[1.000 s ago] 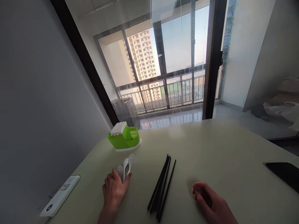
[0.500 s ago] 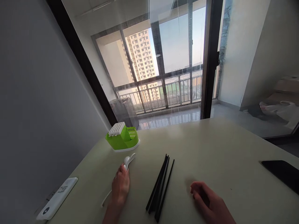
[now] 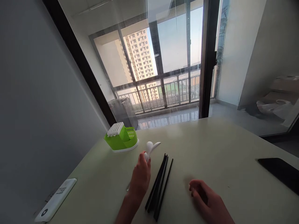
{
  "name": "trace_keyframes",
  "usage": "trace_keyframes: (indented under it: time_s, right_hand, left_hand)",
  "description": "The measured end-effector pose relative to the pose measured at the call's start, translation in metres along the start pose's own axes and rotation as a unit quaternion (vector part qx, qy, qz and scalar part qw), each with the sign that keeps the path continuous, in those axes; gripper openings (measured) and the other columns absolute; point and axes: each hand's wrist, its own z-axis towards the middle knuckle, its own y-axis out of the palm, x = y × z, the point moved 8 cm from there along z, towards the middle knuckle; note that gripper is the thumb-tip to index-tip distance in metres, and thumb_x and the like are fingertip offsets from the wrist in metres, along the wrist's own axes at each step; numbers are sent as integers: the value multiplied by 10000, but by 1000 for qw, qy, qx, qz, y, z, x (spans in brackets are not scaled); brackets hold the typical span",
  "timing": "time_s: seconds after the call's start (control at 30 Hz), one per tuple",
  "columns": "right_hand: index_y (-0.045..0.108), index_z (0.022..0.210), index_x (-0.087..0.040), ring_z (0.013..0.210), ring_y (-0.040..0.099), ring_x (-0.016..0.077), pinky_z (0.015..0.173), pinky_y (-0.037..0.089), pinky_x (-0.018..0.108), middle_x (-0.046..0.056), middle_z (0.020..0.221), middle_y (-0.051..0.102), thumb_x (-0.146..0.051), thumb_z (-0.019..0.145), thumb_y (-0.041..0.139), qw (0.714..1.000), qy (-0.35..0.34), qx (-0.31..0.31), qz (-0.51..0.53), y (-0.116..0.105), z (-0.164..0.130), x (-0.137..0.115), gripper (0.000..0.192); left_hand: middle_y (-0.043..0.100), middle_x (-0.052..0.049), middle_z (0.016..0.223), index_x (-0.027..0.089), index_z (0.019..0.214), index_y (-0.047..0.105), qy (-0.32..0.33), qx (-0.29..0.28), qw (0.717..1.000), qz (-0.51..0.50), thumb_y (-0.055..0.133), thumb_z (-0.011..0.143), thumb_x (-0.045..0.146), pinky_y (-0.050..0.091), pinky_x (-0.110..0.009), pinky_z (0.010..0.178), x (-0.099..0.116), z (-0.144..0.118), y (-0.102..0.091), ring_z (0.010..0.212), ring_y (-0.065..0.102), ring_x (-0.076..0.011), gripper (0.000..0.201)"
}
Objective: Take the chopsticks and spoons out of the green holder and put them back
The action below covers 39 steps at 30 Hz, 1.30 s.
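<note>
White flat device (image 3: pixel 56 200) at left edge of table (image 3: pixel 210 146), black flat object (image 3: pixel 279 172) near right. Dark door frame (image 3: pixel 206 68) behind; railing (image 3: pixel 178 88) and pale high-rise (image 3: pixel 140 54) beyond glass. Whitish bag (image 3: pixel 273 108) far right, past table.

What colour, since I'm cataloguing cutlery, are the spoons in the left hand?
White: the spoons in the left hand show best in the head view.

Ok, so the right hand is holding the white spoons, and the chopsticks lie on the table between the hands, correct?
Not quite: the head view shows the left hand, not the right hand, holding the white spoons. The chopsticks do lie on the table between the hands.
</note>
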Motion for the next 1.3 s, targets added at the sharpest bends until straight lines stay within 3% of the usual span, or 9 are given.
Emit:
trace_keyframes:
  time_s: [0.17,0.27,0.33,0.47,0.6,0.7,0.93,1.13,1.3]
  right_hand:
    - [629,1091,-239,837,721,203,766,554,278,52,940,749,-613,913,541,999,19,36,23,-7,6,9,424]
    - [553,1282,-242,900,731,200,790,573,292,81,1156,735,-633,938,503,997,30,70,32,-15,9,13,523]
    - [484,1405,-258,977,730,208,807,579,299,97,1288,692,-633,947,496,995,34,86,38,-19,10,11,592]
    - [420,1528,-338,1052,724,215,837,589,304,79,1388,653,-609,959,499,996,46,81,12,-21,9,6,635]
    - [531,1477,-353,1289,618,233,1079,496,379,32,1438,634,-582,995,426,997,35,62,6,-15,8,2,544]
    - [622,1396,-306,1392,531,241,1159,421,394,26,1481,603,-579,997,420,998,32,54,14,-11,8,4,524]
    - [696,1286,-301,1241,653,255,1026,535,360,38,1368,689,-595,951,502,999,17,50,1,-17,14,22,487]
    - [691,1307,-285,1162,705,251,912,594,317,53,1321,718,-587,952,485,999,24,2,-37,-19,22,42,509]
    - [705,1276,-256,1063,744,253,867,608,311,71,1223,761,-557,920,553,999,9,-3,-44,-15,21,31,491]
  left_hand:
    - [658,-35,895,230,1127,486,65,-130,975,-170,430,1024,353,444,-278,691,76,-17,19,757,609,-189,170]
    - [583,18,790,216,1043,507,60,-228,945,-225,481,997,374,418,-241,623,99,-18,46,676,545,-147,167]
    - [541,40,747,200,1022,517,30,-275,929,-246,502,983,409,399,-225,567,101,-16,68,620,507,-126,213]
    - [550,39,734,179,1005,536,3,-291,924,-247,563,948,449,398,-221,558,99,-13,95,610,508,-118,277]
    - [555,32,737,188,975,532,10,-310,918,-246,582,928,474,375,-229,531,103,-27,105,585,502,-118,294]
    - [572,10,778,196,939,509,27,-317,917,-242,571,928,431,361,-240,532,108,-38,106,619,518,-128,244]
    - [614,-14,835,199,945,495,33,-313,918,-242,567,920,327,393,-257,606,113,-47,114,693,532,-141,149]
    - [609,-9,854,190,954,528,16,-321,911,-258,626,882,345,413,-264,659,109,-47,114,759,548,-154,197]
    - [587,23,840,160,1024,589,-59,-378,866,-322,725,802,333,431,-237,684,90,-51,112,781,559,-135,313]
